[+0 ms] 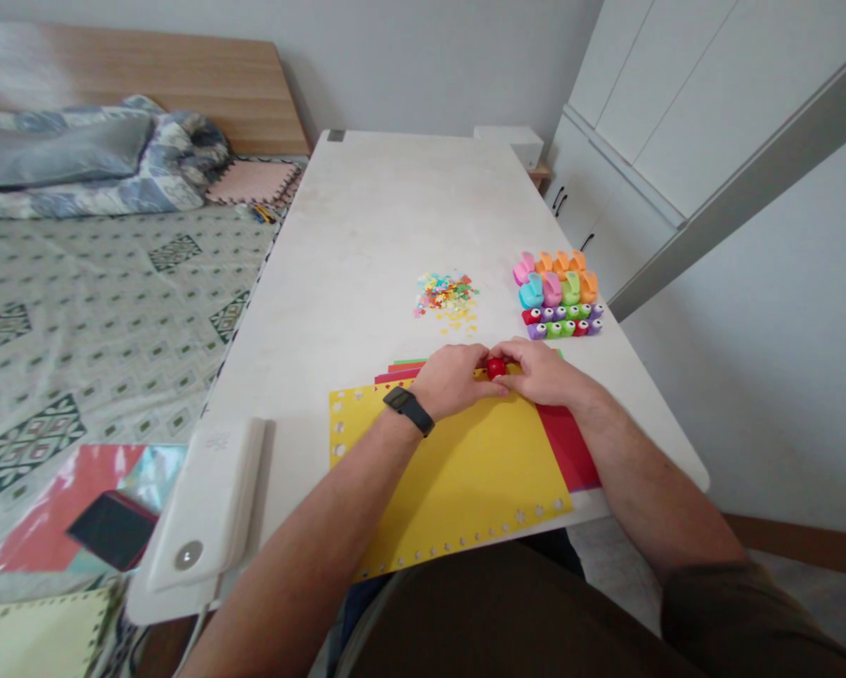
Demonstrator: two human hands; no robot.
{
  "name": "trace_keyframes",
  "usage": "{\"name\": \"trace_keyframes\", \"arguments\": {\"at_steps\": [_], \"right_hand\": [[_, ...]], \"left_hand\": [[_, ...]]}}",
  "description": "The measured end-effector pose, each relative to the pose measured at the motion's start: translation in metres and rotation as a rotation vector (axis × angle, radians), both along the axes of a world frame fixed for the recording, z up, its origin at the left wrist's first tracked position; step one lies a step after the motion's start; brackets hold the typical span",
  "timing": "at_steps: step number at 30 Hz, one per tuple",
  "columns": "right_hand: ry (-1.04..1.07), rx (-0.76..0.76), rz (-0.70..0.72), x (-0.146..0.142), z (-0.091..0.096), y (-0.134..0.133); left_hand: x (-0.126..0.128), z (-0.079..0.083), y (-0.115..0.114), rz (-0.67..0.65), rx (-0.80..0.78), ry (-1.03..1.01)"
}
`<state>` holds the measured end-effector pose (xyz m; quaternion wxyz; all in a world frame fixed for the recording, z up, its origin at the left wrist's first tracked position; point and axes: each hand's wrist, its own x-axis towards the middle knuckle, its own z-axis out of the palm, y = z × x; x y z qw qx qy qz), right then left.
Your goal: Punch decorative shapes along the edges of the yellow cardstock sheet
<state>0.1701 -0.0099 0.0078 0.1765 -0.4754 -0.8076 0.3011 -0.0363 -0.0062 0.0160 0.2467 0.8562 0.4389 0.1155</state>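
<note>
A small red craft punch (pixel 496 368) sits at the far edge of a yellow paper sheet (pixel 479 461). My right hand (pixel 540 372) closes around the punch from the right. From the left, my left hand (pixel 455 377) closes on the punch too, with its thumb over the sheet; a dark band is on that wrist. Punched holes in small shapes run along the sheet's left, near and far edges. Red paper (pixel 570 443) and other coloured sheets show from beneath the yellow one. My fingers hide part of the punch and the paper edge in it.
Colourful paper cut-outs (pixel 447 297) lie in a heap beyond my hands. Rows of several craft punches (pixel 557 297) stand at right on the white table (pixel 395 217). A white corded device (pixel 207 499) lies at the left edge. A bed (pixel 133 320) is alongside, with a plastic-wrapped pack (pixel 48 508).
</note>
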Motion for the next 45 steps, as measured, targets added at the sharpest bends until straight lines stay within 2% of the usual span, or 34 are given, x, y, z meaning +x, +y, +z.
{"name": "trace_keyframes", "arguments": {"at_steps": [5,12,18,23,28,34,38,45], "right_hand": [[0.012,0.008,0.022,0.000,0.003,-0.001],[0.031,0.011,-0.015,0.001,0.005,-0.004],[0.223,-0.029,-0.107,0.001,0.005,-0.003],[0.409,-0.092,-0.212,0.000,-0.003,0.001],[0.644,-0.226,-0.244,-0.003,-0.007,0.003],[0.751,-0.300,-0.284,-0.007,-0.007,0.005],[0.755,-0.298,-0.296,-0.014,-0.005,0.013],[0.581,-0.279,-0.249,-0.030,0.003,0.049]], "left_hand": [[-0.010,0.001,-0.004,-0.002,0.066,0.014],[-0.022,0.001,-0.010,0.078,0.067,0.090],[-0.027,0.002,-0.015,0.088,0.080,0.067],[-0.034,-0.003,-0.019,0.082,0.071,0.010],[-0.039,-0.008,-0.021,0.095,0.063,-0.036],[-0.041,-0.010,-0.022,0.105,0.068,-0.077],[-0.041,-0.011,-0.023,0.101,0.088,-0.041],[-0.043,-0.016,-0.024,0.103,0.115,-0.053]]}}
